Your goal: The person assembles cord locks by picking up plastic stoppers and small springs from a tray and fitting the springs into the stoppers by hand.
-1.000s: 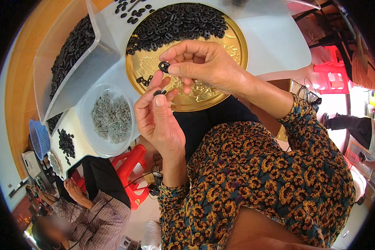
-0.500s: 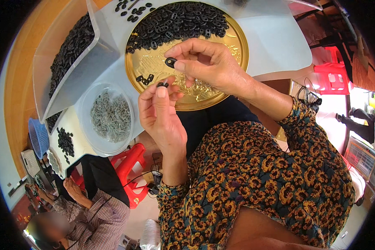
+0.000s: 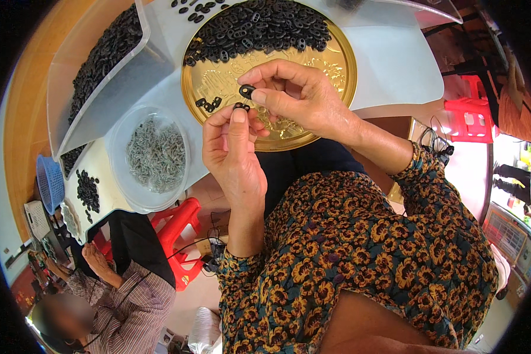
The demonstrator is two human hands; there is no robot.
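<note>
Between the thumb and fingers of my right hand (image 3: 310,100) is a small black oval piece (image 3: 246,91) with a pale spot in it. Just below, my left hand (image 3: 237,162) pinches another small black piece (image 3: 241,107) at the thumb tip. The two pieces are close together; I cannot tell whether they touch. Both hands are over the near part of a round gold tray (image 3: 351,76). Heaped along its far side are many black two-holed pieces (image 3: 259,32). A few black pieces (image 3: 208,104) lie apart near the tray's left edge.
Left of the tray, a clear round tub (image 3: 186,159) holds small metallic parts (image 3: 156,154). Behind it leans a translucent bin (image 3: 115,94) of black pieces. A red stool (image 3: 180,236), a blue basket (image 3: 51,183) and a seated co-worker in a striped shirt (image 3: 138,307) are at lower left.
My hands have come slightly closer together, and the right hand's piece has tilted. The whole view has shifted a little. Both hands still pinch their pieces.
</note>
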